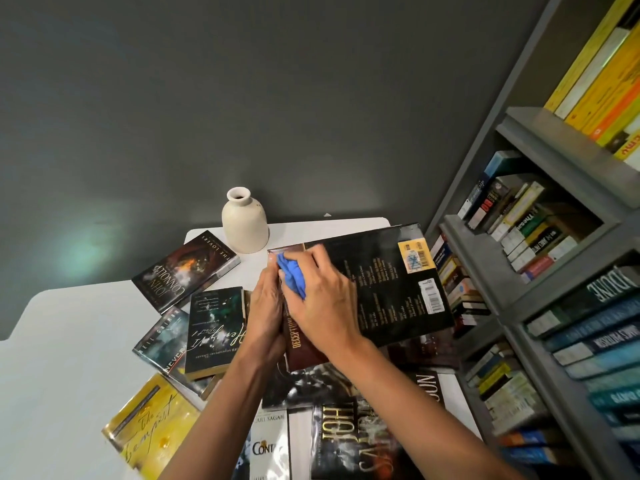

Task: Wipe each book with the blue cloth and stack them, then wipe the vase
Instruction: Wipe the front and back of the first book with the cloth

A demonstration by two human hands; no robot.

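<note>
Scattered books [346, 445] ring black book [388, 282]; vase [245, 223] behind, bookshelf [554, 143] right.

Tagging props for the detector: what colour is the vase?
The vase is plain cream-white with a matte finish. The head view, the only one, shows it clearly.

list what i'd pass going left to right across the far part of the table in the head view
John Connolly book → white vase → blue cloth → black book being wiped → grey bookshelf
</note>
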